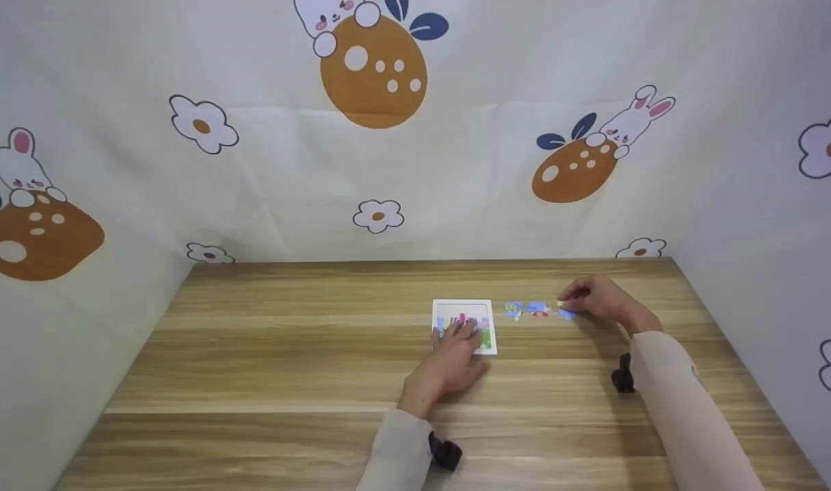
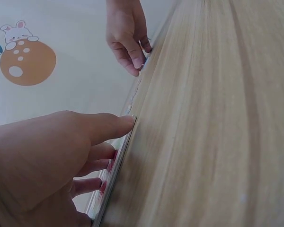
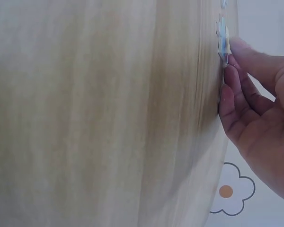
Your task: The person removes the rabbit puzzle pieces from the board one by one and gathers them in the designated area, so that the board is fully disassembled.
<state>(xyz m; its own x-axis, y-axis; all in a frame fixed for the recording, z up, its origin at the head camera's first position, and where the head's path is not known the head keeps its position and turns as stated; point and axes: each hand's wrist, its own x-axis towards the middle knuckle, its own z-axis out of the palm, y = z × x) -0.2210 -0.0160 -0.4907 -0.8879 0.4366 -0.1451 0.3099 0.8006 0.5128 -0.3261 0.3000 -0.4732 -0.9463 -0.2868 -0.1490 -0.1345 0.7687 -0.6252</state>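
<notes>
A jigsaw puzzle in a white frame lies on the table, its lower part filled with colourful pieces. My left hand rests on it with fingers spread over the picture; in the left wrist view the thumb lies along the edge of the frame. To the right of the frame lie several loose blue puzzle pieces. At the right end of that row my right hand pinches a puzzle piece between thumb and fingers, close over the tabletop. Part of the picture is hidden under the left hand.
The wood-grain table reaches back to a light curtain printed with rabbits and flowers. More of this cloth stands along the left and right sides. Black wrist mounts sit by both sleeves.
</notes>
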